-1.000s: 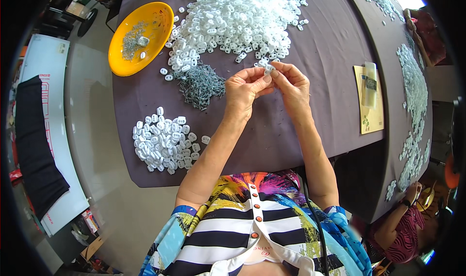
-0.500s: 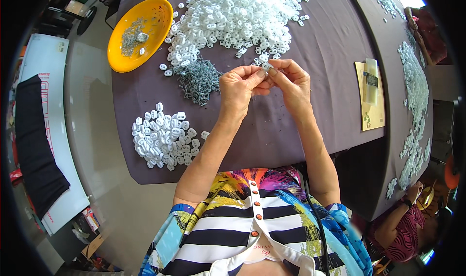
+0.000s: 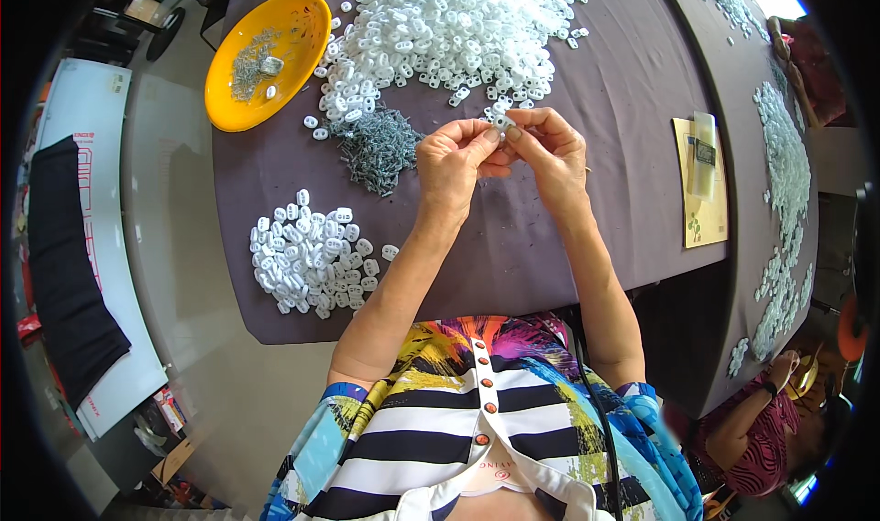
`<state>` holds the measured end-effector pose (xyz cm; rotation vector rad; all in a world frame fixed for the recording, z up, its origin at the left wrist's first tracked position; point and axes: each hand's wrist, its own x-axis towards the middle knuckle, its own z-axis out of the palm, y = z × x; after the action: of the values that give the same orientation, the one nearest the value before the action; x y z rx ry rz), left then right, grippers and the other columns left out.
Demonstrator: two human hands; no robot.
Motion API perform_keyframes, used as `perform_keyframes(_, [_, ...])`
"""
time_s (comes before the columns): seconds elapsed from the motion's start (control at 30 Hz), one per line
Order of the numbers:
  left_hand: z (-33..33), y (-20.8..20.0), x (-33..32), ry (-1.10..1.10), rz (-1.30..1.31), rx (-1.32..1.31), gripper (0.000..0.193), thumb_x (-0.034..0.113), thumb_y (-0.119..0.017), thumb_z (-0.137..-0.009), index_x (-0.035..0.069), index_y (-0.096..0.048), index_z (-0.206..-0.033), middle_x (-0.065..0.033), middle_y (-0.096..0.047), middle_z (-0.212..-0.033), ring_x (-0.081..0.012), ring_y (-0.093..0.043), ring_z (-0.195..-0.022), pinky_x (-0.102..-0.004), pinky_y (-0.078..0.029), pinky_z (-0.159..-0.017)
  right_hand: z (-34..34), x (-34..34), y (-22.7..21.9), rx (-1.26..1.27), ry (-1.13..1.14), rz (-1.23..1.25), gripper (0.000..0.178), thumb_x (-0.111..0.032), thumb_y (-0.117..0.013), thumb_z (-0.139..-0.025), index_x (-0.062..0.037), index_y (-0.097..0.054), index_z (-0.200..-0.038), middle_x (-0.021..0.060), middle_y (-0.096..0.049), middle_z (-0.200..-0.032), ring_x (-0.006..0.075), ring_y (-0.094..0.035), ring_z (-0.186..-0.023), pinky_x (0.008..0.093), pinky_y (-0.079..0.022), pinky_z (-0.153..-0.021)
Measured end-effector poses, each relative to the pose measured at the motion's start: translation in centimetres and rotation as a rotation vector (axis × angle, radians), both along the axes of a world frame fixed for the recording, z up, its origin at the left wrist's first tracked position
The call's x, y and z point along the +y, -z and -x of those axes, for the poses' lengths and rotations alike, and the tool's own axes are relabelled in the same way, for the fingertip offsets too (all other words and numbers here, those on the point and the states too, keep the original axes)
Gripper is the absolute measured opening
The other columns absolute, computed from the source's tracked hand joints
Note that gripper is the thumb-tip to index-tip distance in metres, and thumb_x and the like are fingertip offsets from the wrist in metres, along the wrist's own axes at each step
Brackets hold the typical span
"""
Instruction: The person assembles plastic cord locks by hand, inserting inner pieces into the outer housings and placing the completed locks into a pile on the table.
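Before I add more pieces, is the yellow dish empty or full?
Neither: the yellow dish is partly filled. Small silvery pieces lie heaped toward its left side, with bare yellow showing around them.

Red lettering (image 3: 84,160) printed on a white panel (image 3: 90,104), red print (image 3: 496,474) borne by an undershirt (image 3: 484,486), packet label (image 3: 705,153) too small to be read

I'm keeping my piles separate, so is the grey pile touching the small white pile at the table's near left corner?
Apart: the head view plainly shows a bare strip of brown tablecloth between the grey pile and the small white pile.
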<state>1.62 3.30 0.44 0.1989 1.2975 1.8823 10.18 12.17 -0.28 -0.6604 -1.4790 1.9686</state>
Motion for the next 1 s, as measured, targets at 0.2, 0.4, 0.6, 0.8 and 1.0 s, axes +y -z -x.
perform_keyframes(0.2, [-0.1, 0.4, 0.0, -0.046, -0.016, -0.026, 0.008, 0.004, -0.057, -0.080, -0.004, -0.058, -0.082, -0.0100, -0.062, -0.069, -0.0143, -0.062, -0.056, -0.0239, -0.052, -0.050, 0.4, -0.5, -0.4, 0.001, 0.040, 0.028, 0.012, -0.002, -0.058, -0.080, 0.0010, -0.058, -0.091, 0.0046, -0.061, -0.079, 0.0084, -0.058, -0.068, 0.0210, -0.047, -0.063])
perform_keyframes(0.4, [-0.5, 0.5, 0.2, -0.100, -0.034, -0.057, 0.007, 0.003, -0.056, -0.080, -0.004, -0.057, -0.080, -0.0112, -0.062, -0.069, -0.0151, -0.062, -0.055, -0.0240, -0.052, -0.050, 0.6, -0.6, -0.5, -0.021, 0.052, -0.011, 0.011, -0.002, -0.059, -0.079, -0.0001, -0.058, -0.090, 0.0031, -0.061, -0.080, 0.0072, -0.057, -0.072, 0.0203, -0.045, -0.066])
perform_keyframes(0.6, [-0.6, 0.3, 0.2, -0.114, -0.050, -0.030, 0.007, 0.002, -0.055, -0.080, -0.005, -0.057, -0.080, -0.0121, -0.062, -0.070, -0.0156, -0.061, -0.054, -0.0241, -0.052, -0.049, 0.6, -0.6, -0.5, -0.025, 0.030, -0.014, 0.009, -0.004, -0.059, -0.080, 0.0001, -0.057, -0.088, 0.0039, -0.061, -0.081, 0.0077, -0.057, -0.076, 0.0214, -0.046, -0.069])
perform_keyframes(0.8, [-0.5, 0.4, 0.1, -0.100, -0.030, 0.048, 0.008, 0.003, -0.056, -0.081, -0.005, -0.057, -0.082, -0.0113, -0.062, -0.071, -0.0140, -0.060, -0.054, -0.0236, -0.052, -0.048, 0.4, 0.0, -0.4, -0.016, -0.010, -0.024, 0.010, -0.003, -0.058, -0.080, -0.0001, -0.058, -0.089, 0.0036, -0.061, -0.081, 0.0077, -0.057, -0.074, 0.0211, -0.046, -0.068])
perform_keyframes(1.0, [-0.7, 0.6, 0.1, -0.095, 0.003, 0.156, 0.009, 0.004, -0.059, -0.080, -0.004, -0.059, -0.083, -0.0096, -0.062, -0.071, -0.0119, -0.058, -0.052, -0.0230, -0.051, -0.047, 0.4, 0.6, -0.4, -0.029, -0.031, -0.073, 0.008, -0.001, -0.059, -0.079, 0.0012, -0.061, -0.086, 0.0045, -0.062, -0.078, 0.0088, -0.058, -0.071, 0.0222, -0.048, -0.066])
